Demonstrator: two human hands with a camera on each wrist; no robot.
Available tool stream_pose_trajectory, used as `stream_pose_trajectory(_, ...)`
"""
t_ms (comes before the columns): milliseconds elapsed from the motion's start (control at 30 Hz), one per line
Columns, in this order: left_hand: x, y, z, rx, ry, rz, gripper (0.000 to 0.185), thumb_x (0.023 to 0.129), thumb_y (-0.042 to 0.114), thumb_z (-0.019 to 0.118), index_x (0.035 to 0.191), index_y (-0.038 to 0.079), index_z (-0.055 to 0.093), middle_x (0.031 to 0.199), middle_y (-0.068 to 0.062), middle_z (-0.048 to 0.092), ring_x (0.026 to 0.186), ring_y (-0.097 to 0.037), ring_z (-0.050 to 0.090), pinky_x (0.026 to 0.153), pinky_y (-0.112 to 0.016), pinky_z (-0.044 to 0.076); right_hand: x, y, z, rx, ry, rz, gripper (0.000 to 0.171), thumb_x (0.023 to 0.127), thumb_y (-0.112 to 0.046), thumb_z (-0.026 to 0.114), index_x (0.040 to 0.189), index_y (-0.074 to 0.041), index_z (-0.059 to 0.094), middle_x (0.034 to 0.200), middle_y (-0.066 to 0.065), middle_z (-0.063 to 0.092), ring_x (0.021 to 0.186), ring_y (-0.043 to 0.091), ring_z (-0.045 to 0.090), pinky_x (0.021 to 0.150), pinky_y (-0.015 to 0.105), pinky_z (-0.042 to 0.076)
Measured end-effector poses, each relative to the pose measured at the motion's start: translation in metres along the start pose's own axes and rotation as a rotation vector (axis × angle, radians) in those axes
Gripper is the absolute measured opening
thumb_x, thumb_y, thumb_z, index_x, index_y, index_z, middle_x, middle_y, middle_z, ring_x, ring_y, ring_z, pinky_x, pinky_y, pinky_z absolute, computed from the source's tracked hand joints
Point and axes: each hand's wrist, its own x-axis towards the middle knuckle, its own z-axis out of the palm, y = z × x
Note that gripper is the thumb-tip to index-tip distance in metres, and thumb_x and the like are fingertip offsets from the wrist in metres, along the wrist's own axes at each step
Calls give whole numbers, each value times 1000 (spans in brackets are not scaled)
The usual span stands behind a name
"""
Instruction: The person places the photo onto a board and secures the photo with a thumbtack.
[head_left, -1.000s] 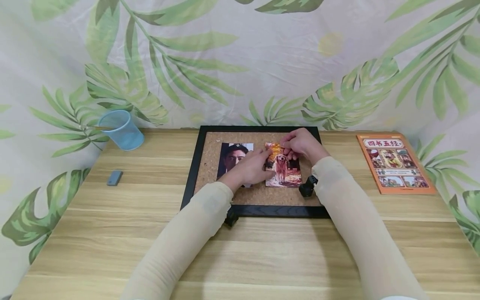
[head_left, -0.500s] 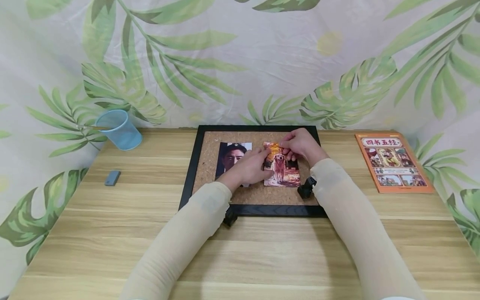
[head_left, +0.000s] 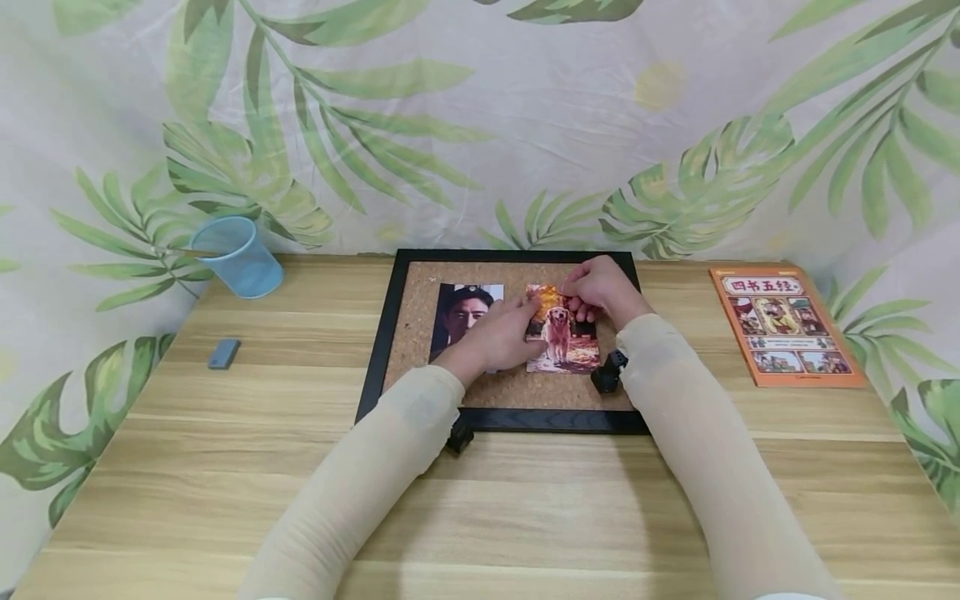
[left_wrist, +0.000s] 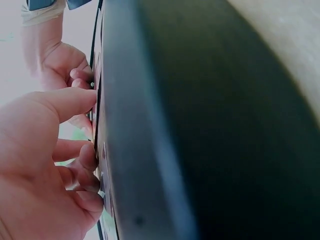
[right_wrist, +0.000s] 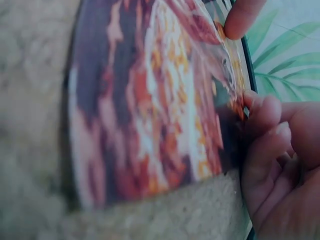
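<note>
A photo of a golden dog lies on a cork board with a black frame. My left hand rests with spread fingers and thumb at that photo's left edge, its forearm crossing a portrait photo. A small pale pushpin sits at the portrait's top. My right hand holds thumb and forefinger together at the dog photo's upper edge, apparently round a small pushpin mostly hidden by the fingers. In the right wrist view, the curled fingers of the right hand are close against the photo surface.
On the wooden table, a blue mesh pen cup with a thin stick in it stands back left. A small grey-blue block lies in front of it. At the right is an orange book. A leaf-patterned cloth hangs behind.
The head view has shifted slightly. Both hands stay in the same places at the dog photo, with little visible movement; the right wrist has come slightly inward.
</note>
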Motion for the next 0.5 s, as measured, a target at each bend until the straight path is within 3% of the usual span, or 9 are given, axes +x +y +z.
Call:
stream_pose_trajectory(167, -3, 0, 0, -7, 17, 55, 70, 90, 41, 58, 147, 7, 36, 145, -15, 40, 130, -30, 42, 107, -40, 35, -5, 7, -3, 86, -41, -53, 25, 96, -21, 57, 113, -2, 57, 69, 8, 63, 50, 17, 60, 46, 30, 49)
stream_pose_trajectory(300, -9, -6, -4, -89, 62, 101, 61, 92, 36, 58, 143, 5, 42, 117, -10, 58, 98, -21, 58, 85, -35, 47, -12, 14, -5, 159, -68, -111, 33, 100, -24, 49, 122, 0, 53, 74, 12, 62, 53, 20, 62, 50, 33, 52)
stream_pose_trajectory(400, -17, -13, -10, -187, 82, 95, 54, 93, 31, 57, 140, 7, 46, 91, -3, 56, 68, -15, 52, 62, -32, 44, -22, 17, -9, 171, -79, -149, 37, 100, -29, 48, 123, 0, 52, 79, 14, 61, 56, 21, 62, 51, 34, 52)
stream_pose_trajectory(500, -26, -19, -17, -245, 106, 61, 50, 94, 29, 57, 139, 9, 48, 86, 0, 55, 59, -14, 48, 55, -30, 41, -35, 19, -12, 166, -72, -201, 41, 99, -33, 49, 121, 1, 53, 82, 16, 61, 58, 23, 62, 52, 37, 53)
